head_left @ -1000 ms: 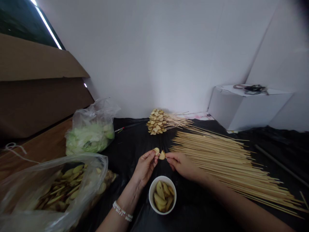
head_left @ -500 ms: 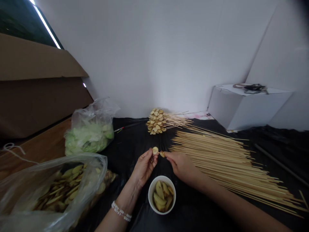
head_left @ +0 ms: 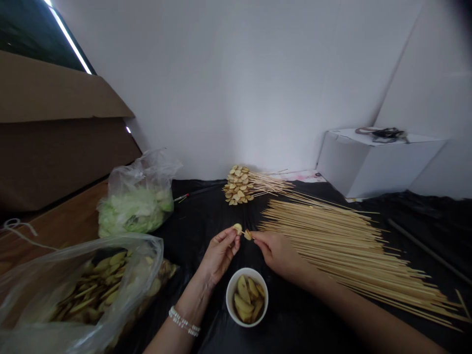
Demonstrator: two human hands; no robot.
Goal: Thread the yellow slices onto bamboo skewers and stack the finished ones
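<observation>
My left hand [head_left: 220, 251] pinches a pale round potato slice [head_left: 238, 228] between thumb and fingers. My right hand [head_left: 277, 251] is closed on a thin wooden skewer, mostly hidden by the fingers. Another potato slice [head_left: 248, 236] sits on that skewer right at my right fingertips. The skewer's tip reaches the slice in my left hand; whether it has pierced it I cannot tell. Below the hands stands a white bowl [head_left: 229, 300] holding several potato slices [head_left: 243, 291].
Loose skewers [head_left: 342, 250] lie spread to the right. Skewered slices [head_left: 239, 186] are piled at the back. On the left are an open plastic bag of slices [head_left: 88, 295] and a bag of pale green vegetable [head_left: 136, 209]. A white box [head_left: 379, 162] stands at the back right.
The slice in my left hand has tilted and now shows a narrower face. The slice on the skewer has turned a little; both hands stay in nearly the same place.
</observation>
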